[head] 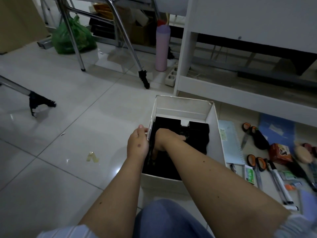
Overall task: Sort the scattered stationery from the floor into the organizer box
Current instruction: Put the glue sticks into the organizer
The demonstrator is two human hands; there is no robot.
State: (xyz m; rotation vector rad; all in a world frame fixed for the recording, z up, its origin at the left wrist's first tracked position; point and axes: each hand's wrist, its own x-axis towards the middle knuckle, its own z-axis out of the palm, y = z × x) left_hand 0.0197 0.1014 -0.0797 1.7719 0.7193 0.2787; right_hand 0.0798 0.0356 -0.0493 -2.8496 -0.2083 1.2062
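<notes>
Blue-clad knee (164, 219) is seen at the lower edge, and both bare forearms are stretched forward over it. The left hand (138, 143) is closed on the left wall of the white organizer box (215, 134), with the thumb outside and the fingers hidden behind the wall. The right hand (165, 140) is lowered inside the box among the black compartments (197, 129); its fingers are curled, but it cannot be told whether anything is held. The stationery is spread on the tiled floor (60, 152) at the right of the box: a spiral notebook (230, 143), two scissors with orange handles (257, 163), and pens (279, 184).
</notes>
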